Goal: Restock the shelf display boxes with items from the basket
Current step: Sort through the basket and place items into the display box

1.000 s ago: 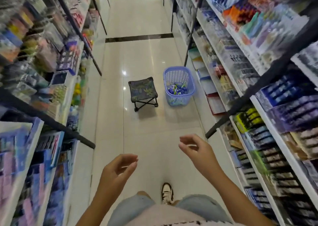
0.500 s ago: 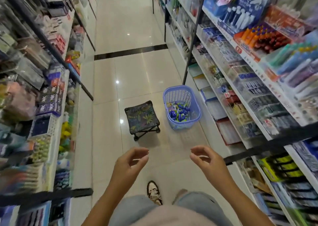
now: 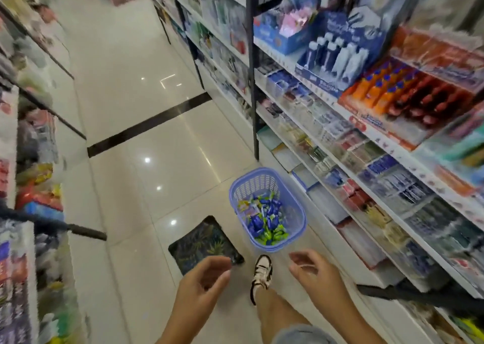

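Closing in on the basket (image 3: 267, 210): half a second ago it was sitting mid-aisle well ahead of the person, now it is lying just past the forward shoe (image 3: 262, 271), and the folding stool (image 3: 204, 244) is sliding under the left hand.

Left hand (image 3: 201, 283) is hanging in front of the body, palm turned inward, fingers (image 3: 222, 267) loosely curled and holding nothing; it is overlapping the stool's near corner in view. Right hand (image 3: 314, 273) is held at a similar height, fingers (image 3: 298, 258) half-bent, also empty, hovering near the basket's near rim but apart from it.

Basket is standing on the floor (image 3: 146, 191) close beside the bottom of the right shelf unit (image 3: 366, 186), stool just to its left. Small blue and green packets (image 3: 264, 220) are lying in its bottom. Open tile is running up the aisle beyond; little room between stool and basket, where the shoe is stepping.

Left shelves (image 3: 28, 186) and the display boxes (image 3: 340, 144) on the right are motion-blurred; labels are unreadable. Packets are too small to identify. Both forearms are cut off at the bottom edge.
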The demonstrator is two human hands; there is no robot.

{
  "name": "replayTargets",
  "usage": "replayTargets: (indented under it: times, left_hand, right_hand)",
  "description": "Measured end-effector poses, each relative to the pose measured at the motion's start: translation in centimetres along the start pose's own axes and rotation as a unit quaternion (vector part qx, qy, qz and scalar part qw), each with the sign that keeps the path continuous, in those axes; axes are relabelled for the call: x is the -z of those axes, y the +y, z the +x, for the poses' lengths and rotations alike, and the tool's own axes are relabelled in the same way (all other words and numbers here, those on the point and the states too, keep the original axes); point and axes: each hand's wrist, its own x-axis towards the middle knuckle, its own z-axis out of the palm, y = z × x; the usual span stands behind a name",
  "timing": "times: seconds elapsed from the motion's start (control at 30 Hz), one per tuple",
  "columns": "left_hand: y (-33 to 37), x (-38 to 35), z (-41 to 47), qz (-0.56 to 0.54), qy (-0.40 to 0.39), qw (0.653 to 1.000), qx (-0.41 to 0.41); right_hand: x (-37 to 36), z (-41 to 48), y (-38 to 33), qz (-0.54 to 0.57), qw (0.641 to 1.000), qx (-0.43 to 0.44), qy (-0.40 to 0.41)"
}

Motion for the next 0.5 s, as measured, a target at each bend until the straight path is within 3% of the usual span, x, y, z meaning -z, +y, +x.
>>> replayTargets:
  times: [0.23, 0.33, 0.5]
  left_hand:
    - [5.8, 0.0, 14.8, 0.077, -0.052, 0.996, -0.012]
    - [8.5, -0.3, 19.0, 0.187, -0.103, 0.974, -0.078]
    - [10.2, -3.4, 26.6, 0.135, -0.205, 0.968, -0.052]
  right_hand:
    - [1.0, 13.9, -5.2, 0.061, 0.998, -0.002, 0.034]
    - [2.0, 16.9, -5.1, 0.047, 0.996, -0.045, 0.06]
    - [1.9, 20.7, -2.8, 0.012, 0.988, -0.115, 0.099]
